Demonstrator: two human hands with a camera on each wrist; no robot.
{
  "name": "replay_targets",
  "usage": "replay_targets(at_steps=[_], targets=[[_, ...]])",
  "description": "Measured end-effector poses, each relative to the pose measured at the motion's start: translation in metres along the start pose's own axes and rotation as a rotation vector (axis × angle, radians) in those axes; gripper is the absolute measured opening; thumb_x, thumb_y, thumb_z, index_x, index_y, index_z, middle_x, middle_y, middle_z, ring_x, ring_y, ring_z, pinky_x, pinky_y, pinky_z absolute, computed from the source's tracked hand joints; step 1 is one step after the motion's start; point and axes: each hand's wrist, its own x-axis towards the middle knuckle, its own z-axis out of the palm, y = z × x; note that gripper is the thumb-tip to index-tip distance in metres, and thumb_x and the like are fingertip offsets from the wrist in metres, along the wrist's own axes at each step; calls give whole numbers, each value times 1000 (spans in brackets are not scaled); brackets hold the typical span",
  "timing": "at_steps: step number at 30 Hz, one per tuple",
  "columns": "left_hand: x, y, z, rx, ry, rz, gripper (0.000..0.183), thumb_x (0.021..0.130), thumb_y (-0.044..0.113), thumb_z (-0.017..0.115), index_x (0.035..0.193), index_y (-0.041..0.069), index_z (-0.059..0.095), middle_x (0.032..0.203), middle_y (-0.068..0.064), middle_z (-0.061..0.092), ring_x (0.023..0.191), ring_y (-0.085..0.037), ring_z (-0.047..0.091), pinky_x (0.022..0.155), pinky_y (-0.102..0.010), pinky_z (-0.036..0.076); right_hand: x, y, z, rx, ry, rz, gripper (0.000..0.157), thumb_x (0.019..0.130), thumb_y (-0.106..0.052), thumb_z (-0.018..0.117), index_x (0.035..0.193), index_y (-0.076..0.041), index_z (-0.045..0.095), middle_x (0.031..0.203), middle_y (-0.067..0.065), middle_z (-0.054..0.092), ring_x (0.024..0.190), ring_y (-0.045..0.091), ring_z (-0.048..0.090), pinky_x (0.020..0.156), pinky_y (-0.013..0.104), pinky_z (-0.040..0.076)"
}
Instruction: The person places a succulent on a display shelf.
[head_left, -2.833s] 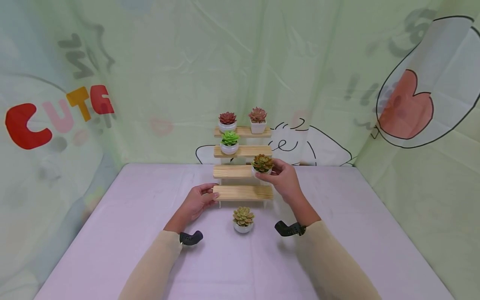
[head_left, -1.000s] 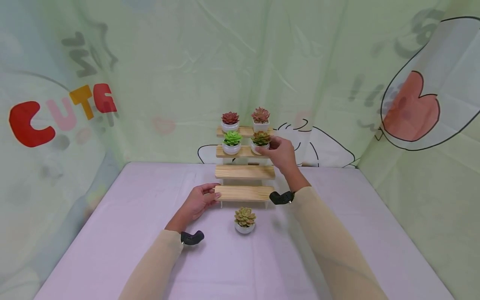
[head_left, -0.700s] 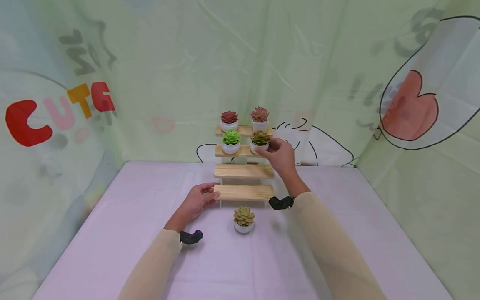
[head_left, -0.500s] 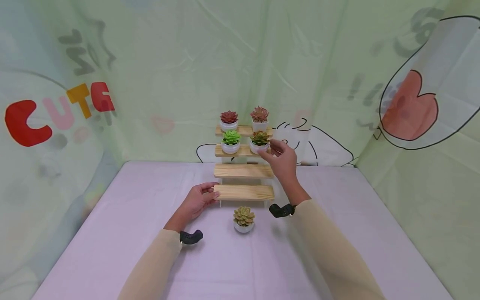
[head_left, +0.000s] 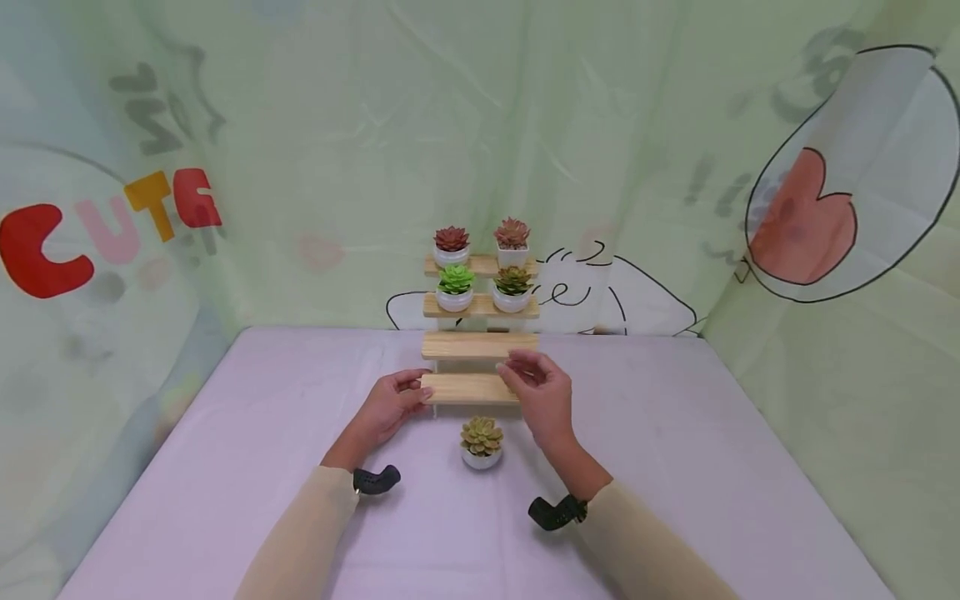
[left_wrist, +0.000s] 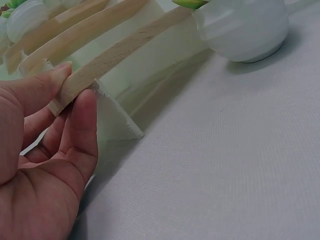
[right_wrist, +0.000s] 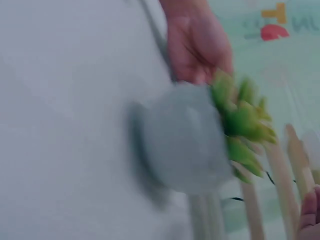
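Note:
In the head view my left hand (head_left: 386,408) pinches the left end of the bottom board of a four-step wooden display stand (head_left: 461,388); the left wrist view shows thumb above and fingers below the board's end. My right hand (head_left: 547,398) holds nothing, its fingers loosely bent, in front of the lower boards' right side. A brown-green potted succulent (head_left: 512,290) stands at right on the second board from the top, beside a bright green one (head_left: 455,288). On the table before the stand is a yellowish-green potted succulent (head_left: 482,442), blurred in the right wrist view.
The top board carries a dark red succulent (head_left: 452,247) in a round pot and a pink succulent (head_left: 513,242) in a square pot. A white tablecloth (head_left: 262,400) covers the table. Printed pale green curtains (head_left: 360,167) enclose the back and sides.
The brown-green succulent has moved from above the third board up to the second and been let go. My right hand has since come down and nearer; the left keeps its hold.

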Motion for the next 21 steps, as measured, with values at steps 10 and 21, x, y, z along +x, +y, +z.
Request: replay_targets(at_steps=[10,21], targets=[[-1,0,-1,-1,-18,15,51,95,3,70,143,-2,55,106,-4,50,89,-14,62,76,-24,61,-53,23,1,-75,-254,228,41,85,-14,85,121,-2,70,125,15,70,116,23,67,89,16,55],[-1,-1,-2,-5,-10,12,51,94,3,71,142,-1,56,105,-4,51,88,-14,62,76,-24,62,-65,34,-5,-99,-448,303,76,78,-9,89,144,-3,52,144,16,58,132,27,58,102,22,51]])
